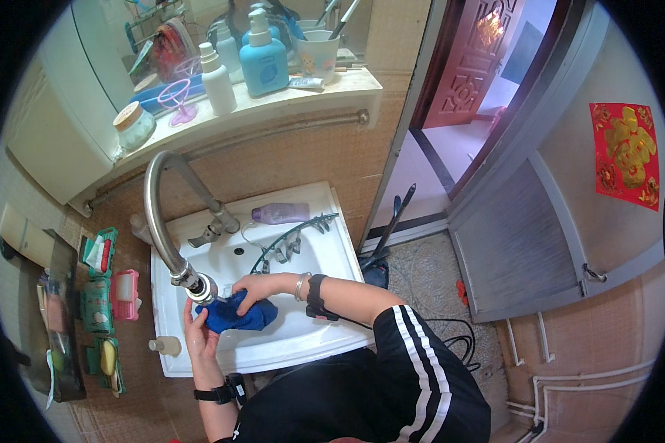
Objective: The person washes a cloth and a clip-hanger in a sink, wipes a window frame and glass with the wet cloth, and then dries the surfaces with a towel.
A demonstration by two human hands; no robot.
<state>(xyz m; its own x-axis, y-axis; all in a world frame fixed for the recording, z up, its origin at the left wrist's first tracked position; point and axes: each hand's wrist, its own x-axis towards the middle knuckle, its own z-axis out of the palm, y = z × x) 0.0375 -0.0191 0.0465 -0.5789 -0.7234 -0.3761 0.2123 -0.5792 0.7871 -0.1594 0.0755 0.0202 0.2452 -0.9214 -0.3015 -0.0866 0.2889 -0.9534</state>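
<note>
A blue cloth [263, 315] hangs bunched between my two hands over the white washbasin [305, 338], right under the spout of the metal gooseneck faucet [158, 199]. My left hand [202, 335] grips the cloth's left end from below, its fingertips partly hidden by the faucet head. From the right, my right hand [253, 292] holds the top of the cloth between thumb and fingers. Just behind that hand, a green hanger with clips [288, 238] leans across the basin. A purple bottle [281, 213] lies on the basin's back ledge.
Above the basin, a shelf [343, 88] carries a blue pump bottle [264, 63], a white spray bottle [217, 83] and a toothbrush cup [317, 55]. Soap holders [97, 304] line the left wall. A small bottle [166, 345] stands at the basin's left edge. Black cable [465, 343] coils on the floor.
</note>
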